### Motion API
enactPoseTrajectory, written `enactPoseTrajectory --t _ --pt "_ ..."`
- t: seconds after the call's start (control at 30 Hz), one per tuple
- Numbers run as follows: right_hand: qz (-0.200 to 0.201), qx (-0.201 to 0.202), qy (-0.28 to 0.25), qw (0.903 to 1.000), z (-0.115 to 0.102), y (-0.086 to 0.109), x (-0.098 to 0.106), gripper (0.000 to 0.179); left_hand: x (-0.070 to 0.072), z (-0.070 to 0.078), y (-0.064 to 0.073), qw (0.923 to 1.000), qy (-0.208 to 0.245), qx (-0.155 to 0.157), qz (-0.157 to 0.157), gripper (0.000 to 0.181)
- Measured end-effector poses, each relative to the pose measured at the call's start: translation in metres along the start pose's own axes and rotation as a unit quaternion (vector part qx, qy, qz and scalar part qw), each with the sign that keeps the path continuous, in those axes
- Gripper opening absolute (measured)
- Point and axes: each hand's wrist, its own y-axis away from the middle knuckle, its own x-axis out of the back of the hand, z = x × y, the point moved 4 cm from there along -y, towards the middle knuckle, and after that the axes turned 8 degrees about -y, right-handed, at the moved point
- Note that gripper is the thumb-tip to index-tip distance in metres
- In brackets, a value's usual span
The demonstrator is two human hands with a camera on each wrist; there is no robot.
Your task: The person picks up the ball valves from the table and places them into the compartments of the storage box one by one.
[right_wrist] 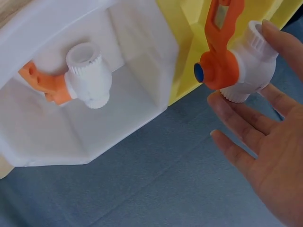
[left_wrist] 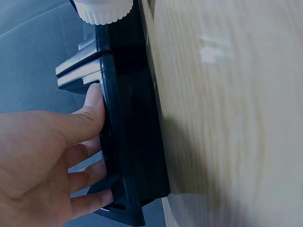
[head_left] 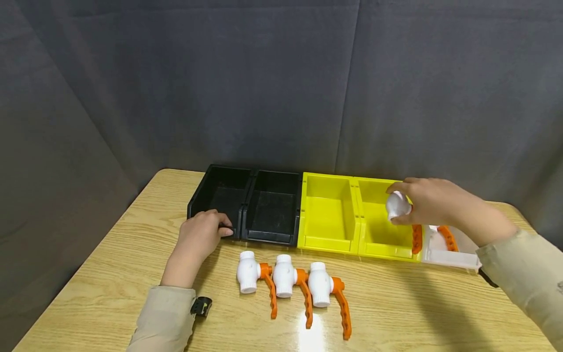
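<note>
My right hand point(head_left: 433, 203) pinches a white ball valve point(head_left: 397, 205) by its two ends, thumb on one and fingertips on the other. The valve's orange handle point(right_wrist: 220, 28) stands out from its side, with a blue spot at the hub. This valve is over the right yellow bin point(head_left: 387, 252), close to the clear bin point(head_left: 453, 259). My left hand point(head_left: 200, 234) rests with thumb and fingertips along the front rim of the leftmost black bin point(left_wrist: 128, 142). Another ball valve point(right_wrist: 90, 78) lies in the clear bin, its handle pointing away from the yellow bin.
In front of the bins, three white ball valves lie in a row on the wooden table point(head_left: 110, 274): left point(head_left: 248, 274), middle point(head_left: 284, 277) and right point(head_left: 320, 285). A second black bin point(head_left: 270, 234) and another yellow bin point(head_left: 327, 242) stand between. Grey curtain point(head_left: 264, 88) hangs behind.
</note>
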Motion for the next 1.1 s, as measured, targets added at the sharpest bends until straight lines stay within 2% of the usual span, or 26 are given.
enactPoseTrajectory --t 0.27,0.7,0.97,1.1 --pt "-0.024 -0.022 0.003 0.9995 0.003 -0.011 -0.004 0.063 0.000 -0.001 0.000 1.0000 -0.001 -0.001 0.002 0.017" --pt "-0.023 -0.013 0.008 0.9996 0.001 -0.027 -0.009 0.060 0.001 -0.004 0.002 1.0000 -0.003 -0.001 0.005 0.016" --pt "-0.041 -0.023 0.022 0.9987 0.000 -0.034 -0.017 0.060 0.002 -0.004 0.003 1.0000 -0.001 -0.001 0.002 0.016" --pt "-0.044 -0.015 0.022 0.9987 -0.005 -0.038 -0.018 0.059 0.003 -0.005 0.003 1.0000 -0.004 -0.001 0.004 0.017"
